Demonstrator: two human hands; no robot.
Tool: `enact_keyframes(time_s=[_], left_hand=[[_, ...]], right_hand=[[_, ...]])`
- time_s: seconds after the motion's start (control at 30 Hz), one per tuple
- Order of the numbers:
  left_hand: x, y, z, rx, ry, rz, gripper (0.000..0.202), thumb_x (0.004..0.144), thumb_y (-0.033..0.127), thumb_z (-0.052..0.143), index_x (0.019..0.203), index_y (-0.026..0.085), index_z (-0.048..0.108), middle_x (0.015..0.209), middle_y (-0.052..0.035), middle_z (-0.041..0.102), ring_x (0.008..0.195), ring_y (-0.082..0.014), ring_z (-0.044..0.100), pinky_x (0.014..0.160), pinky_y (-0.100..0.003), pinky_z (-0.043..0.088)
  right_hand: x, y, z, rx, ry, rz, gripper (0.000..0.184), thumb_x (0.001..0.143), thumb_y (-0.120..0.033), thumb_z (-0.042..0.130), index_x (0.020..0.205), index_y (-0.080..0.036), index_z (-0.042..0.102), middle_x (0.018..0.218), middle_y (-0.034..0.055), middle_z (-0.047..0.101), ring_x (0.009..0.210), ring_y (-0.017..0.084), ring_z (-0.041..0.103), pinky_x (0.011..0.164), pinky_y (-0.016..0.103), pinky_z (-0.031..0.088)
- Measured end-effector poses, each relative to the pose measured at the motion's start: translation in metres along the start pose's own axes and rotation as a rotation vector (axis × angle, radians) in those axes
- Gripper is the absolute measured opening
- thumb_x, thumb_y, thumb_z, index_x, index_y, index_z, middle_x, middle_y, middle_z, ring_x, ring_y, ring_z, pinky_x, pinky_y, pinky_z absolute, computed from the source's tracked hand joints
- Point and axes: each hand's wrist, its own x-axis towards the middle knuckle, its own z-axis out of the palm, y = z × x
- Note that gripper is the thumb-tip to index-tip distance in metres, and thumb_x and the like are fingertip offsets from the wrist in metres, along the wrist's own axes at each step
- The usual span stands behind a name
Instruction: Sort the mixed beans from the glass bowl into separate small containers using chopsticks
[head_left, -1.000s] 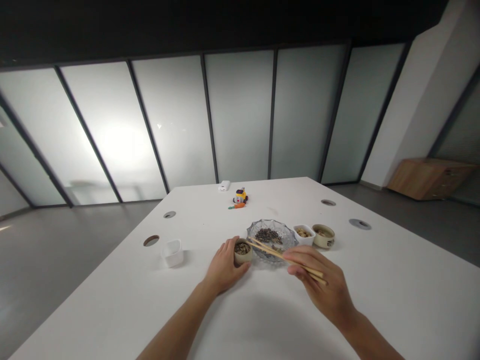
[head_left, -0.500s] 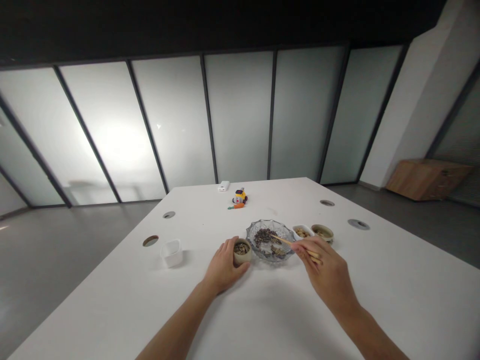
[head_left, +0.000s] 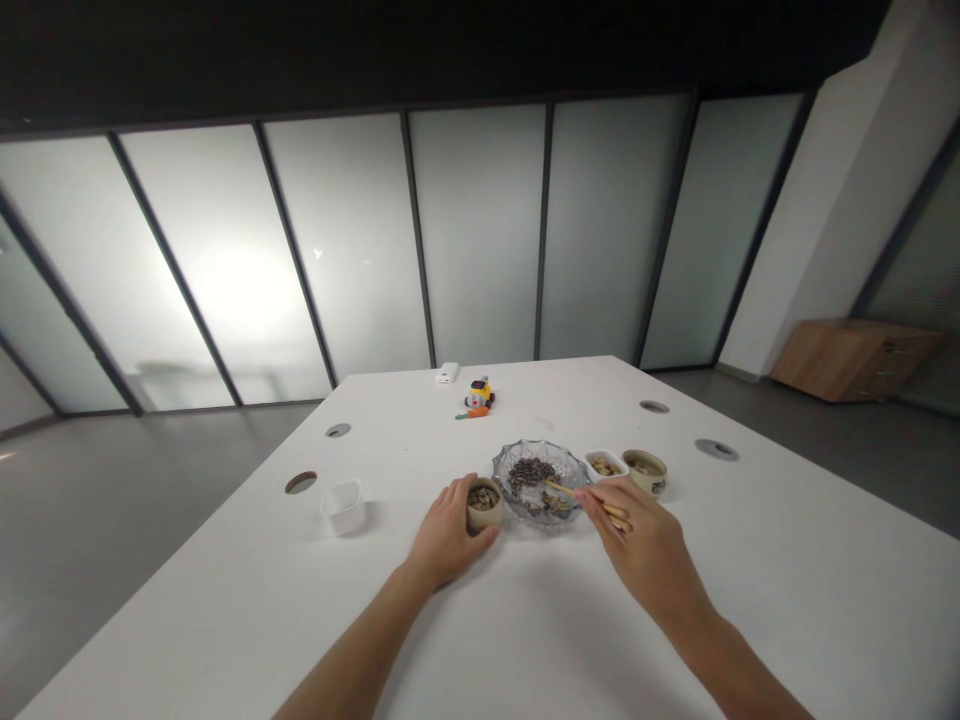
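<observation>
My left hand (head_left: 448,535) is wrapped round a small beige cup (head_left: 484,503) with dark seeds in it, standing on the white table (head_left: 525,620). Just right of the cup is a glass dish (head_left: 540,478) holding a mix of dark seeds and beans. My right hand (head_left: 643,548) grips a pair of wooden chopsticks (head_left: 581,495), and their tips reach down into the dish's right side. Whether the tips hold a piece I cannot make out.
A small white square dish (head_left: 606,464) and a beige round bowl (head_left: 645,470) stand right of the glass dish. An empty white tub (head_left: 344,506) sits to the left. Farther back lie a toy car (head_left: 480,391), a toy carrot (head_left: 471,412) and a white box (head_left: 447,373). Round cable holes (head_left: 301,482) dot the table.
My right hand has moved forward from near me to the dish, swinging the chopstick tips from over the cup into the dish's right side. The left hand has stayed on the cup.
</observation>
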Motion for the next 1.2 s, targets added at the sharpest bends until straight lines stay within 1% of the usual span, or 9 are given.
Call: enact_keyframes(time_s=[0.13, 0.23, 0.47, 0.77, 0.97, 1.1, 1.2], left_hand=[[0.0, 0.0, 0.0, -0.001, -0.007, -0.007, 0.069, 0.081, 0.037, 0.071, 0.144, 0.024, 0.044, 0.145, -0.0102, 0.056, 0.135, -0.0274, 0.053, 0.117, -0.041, 0.039], [0.0, -0.001, 0.001, 0.005, -0.009, -0.014, 0.071, 0.082, 0.038, 0.07, 0.146, 0.024, 0.044, 0.146, -0.0106, 0.056, 0.135, -0.0279, 0.053, 0.117, -0.042, 0.04], [0.0, -0.003, 0.001, 0.003, -0.003, -0.007, 0.07, 0.082, 0.039, 0.07, 0.145, 0.025, 0.044, 0.146, -0.0106, 0.056, 0.135, -0.0281, 0.053, 0.116, -0.042, 0.04], [0.001, -0.004, 0.002, 0.011, -0.014, -0.013, 0.071, 0.082, 0.039, 0.069, 0.147, 0.024, 0.043, 0.147, -0.0112, 0.055, 0.136, -0.0283, 0.052, 0.117, -0.043, 0.04], [0.001, -0.004, 0.002, 0.004, -0.007, -0.007, 0.071, 0.083, 0.039, 0.069, 0.147, 0.023, 0.042, 0.148, -0.0115, 0.054, 0.136, -0.0286, 0.052, 0.117, -0.043, 0.039], [0.001, -0.004, 0.001, -0.004, -0.01, -0.013, 0.073, 0.082, 0.039, 0.07, 0.148, 0.024, 0.042, 0.148, -0.0116, 0.055, 0.137, -0.029, 0.052, 0.117, -0.044, 0.039], [0.001, -0.003, 0.0, -0.003, -0.011, -0.017, 0.073, 0.082, 0.039, 0.07, 0.147, 0.023, 0.043, 0.147, -0.0114, 0.055, 0.137, -0.0286, 0.052, 0.118, -0.043, 0.039]], right_hand=[[0.002, -0.001, 0.0, -0.008, 0.02, -0.005, 0.022, 0.102, -0.033, 0.057, 0.087, -0.022, 0.068, 0.082, 0.0032, 0.07, 0.072, 0.017, 0.07, 0.068, 0.028, 0.055], [0.003, 0.0, 0.0, 0.002, 0.045, 0.002, 0.023, 0.103, -0.036, 0.056, 0.089, -0.022, 0.068, 0.084, 0.004, 0.072, 0.075, 0.018, 0.071, 0.069, 0.029, 0.056], [0.001, 0.005, 0.0, -0.02, 0.098, 0.055, 0.025, 0.102, -0.04, 0.058, 0.091, -0.023, 0.071, 0.085, 0.0041, 0.075, 0.076, 0.019, 0.073, 0.069, 0.029, 0.057], [0.0, 0.007, 0.003, -0.018, 0.089, 0.099, 0.029, 0.101, -0.045, 0.058, 0.089, -0.022, 0.073, 0.088, 0.0056, 0.075, 0.078, 0.02, 0.072, 0.069, 0.03, 0.056], [-0.001, 0.01, 0.004, -0.014, 0.044, 0.116, 0.03, 0.101, -0.043, 0.057, 0.086, -0.022, 0.072, 0.087, 0.0061, 0.074, 0.075, 0.02, 0.071, 0.068, 0.032, 0.056], [-0.001, 0.009, 0.003, -0.034, 0.076, 0.111, 0.028, 0.101, -0.041, 0.057, 0.086, -0.022, 0.072, 0.088, 0.0068, 0.075, 0.077, 0.021, 0.071, 0.069, 0.032, 0.056], [0.002, 0.006, 0.0, -0.037, 0.126, 0.072, 0.025, 0.101, -0.038, 0.059, 0.086, -0.022, 0.071, 0.089, 0.007, 0.075, 0.08, 0.021, 0.072, 0.071, 0.032, 0.057]])
